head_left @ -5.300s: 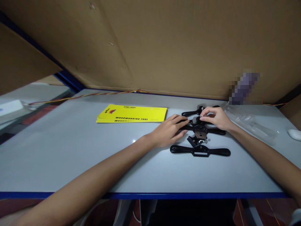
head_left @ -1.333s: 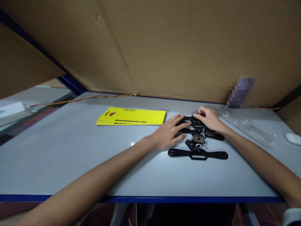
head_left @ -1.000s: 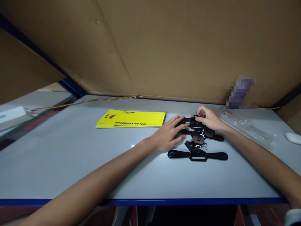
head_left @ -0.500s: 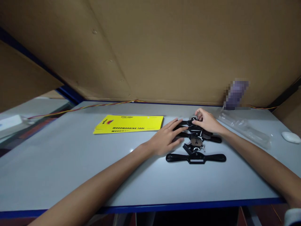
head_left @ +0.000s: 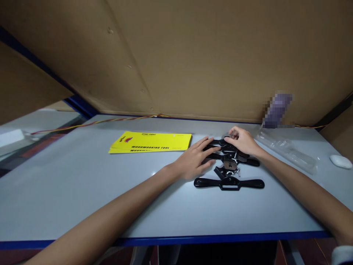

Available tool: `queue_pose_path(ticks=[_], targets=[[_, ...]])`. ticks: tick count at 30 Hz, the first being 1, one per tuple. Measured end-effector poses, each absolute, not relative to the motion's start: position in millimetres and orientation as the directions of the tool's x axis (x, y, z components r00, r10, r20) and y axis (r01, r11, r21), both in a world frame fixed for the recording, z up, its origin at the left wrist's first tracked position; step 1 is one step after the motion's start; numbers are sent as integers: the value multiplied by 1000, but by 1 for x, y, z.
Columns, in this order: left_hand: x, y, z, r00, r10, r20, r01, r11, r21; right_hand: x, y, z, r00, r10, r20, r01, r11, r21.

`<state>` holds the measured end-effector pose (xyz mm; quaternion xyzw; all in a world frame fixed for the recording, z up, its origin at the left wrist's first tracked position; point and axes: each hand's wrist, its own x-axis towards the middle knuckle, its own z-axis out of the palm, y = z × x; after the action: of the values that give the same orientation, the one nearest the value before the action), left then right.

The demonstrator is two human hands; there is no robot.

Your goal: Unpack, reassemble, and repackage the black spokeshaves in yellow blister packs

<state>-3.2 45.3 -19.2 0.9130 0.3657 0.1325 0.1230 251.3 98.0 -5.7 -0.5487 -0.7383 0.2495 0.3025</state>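
Several black metal spokeshaves lie in a column, with the nearest spokeshave body (head_left: 230, 183) fully in view, its two handles pointing left and right. My left hand (head_left: 194, 160) rests with fingers spread over the left handles of the farther ones. At the far end of the column, my right hand (head_left: 241, 140) has thumb and fingers pinched at the middle of the farthest spokeshave (head_left: 216, 142); its fingers partly cover the grip. Between the bodies sit a steel blade (head_left: 230, 165), a black cap piece (head_left: 219, 173) and a silver wing screw (head_left: 238, 172).
Yellow printed cards (head_left: 154, 141) are stacked left of my hands. Clear plastic packaging (head_left: 286, 151) lies at the right, a white computer mouse (head_left: 341, 161) beyond it. A cardboard wall (head_left: 176, 66) closes off the back, with a red-yellow cable (head_left: 110, 119) along its foot.
The view has shifted slightly. My right fingers have turned a little at the farthest spokeshave; my left hand stays over the handles.
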Motion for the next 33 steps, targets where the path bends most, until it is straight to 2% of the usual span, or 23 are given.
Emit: queue_pose_path(ticks=[4, 10, 18, 24, 29, 33], targets=[[-3, 45, -19, 698, 701, 148, 639, -702, 314, 251, 99, -3, -237, 963, 126, 701, 260, -665], [-3, 44, -18, 701, 703, 119, 655, -700, 284, 261, 99, -2, -332, 932, 149, 592, 328, -736], [-3, 45, -19, 708, 693, 137, 643, -712, 282, 249, 99, -10, -248, 951, 184, 716, 308, -627], [-3, 45, -19, 709, 690, 147, 639, -716, 281, 256, 97, -7, -333, 922, 196, 728, 384, -568], [-4, 45, -21, 705, 694, 149, 641, -713, 284, 266, 97, -3, -433, 880, 194, 634, 450, -629], [-4, 45, -23, 703, 692, 164, 636, -714, 292, 269, 100, -3, -432, 883, 183, 611, 436, -660]])
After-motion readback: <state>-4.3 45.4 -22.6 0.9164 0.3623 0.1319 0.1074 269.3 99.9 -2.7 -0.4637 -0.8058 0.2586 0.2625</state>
